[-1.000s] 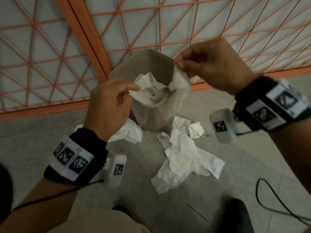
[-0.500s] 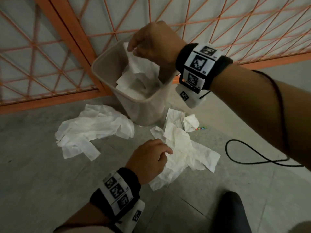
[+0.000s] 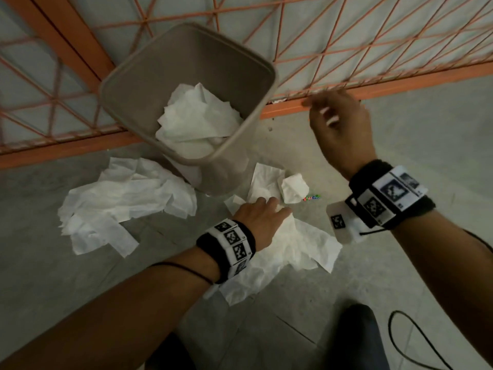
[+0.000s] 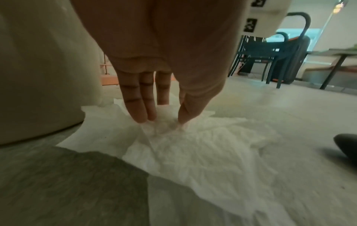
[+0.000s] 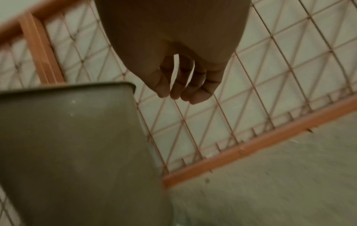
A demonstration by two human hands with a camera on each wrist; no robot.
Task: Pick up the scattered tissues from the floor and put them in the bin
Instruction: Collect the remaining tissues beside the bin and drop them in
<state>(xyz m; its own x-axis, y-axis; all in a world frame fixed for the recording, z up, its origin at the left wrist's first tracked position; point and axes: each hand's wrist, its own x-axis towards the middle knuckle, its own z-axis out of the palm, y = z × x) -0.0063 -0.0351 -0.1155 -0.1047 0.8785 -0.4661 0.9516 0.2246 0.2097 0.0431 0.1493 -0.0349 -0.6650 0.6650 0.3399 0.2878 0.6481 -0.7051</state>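
Below, crumpled tissues (image 3: 298,244) pinched under the left hand (image 3: 262,217); right hand (image 3: 340,126) slack, empty, beside the bin (image 3: 128,76).

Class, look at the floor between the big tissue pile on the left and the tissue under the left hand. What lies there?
Head view: only bare grey floor and the bin base.

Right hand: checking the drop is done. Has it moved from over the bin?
Yes. The right hand, empty, now sits right of the bin.
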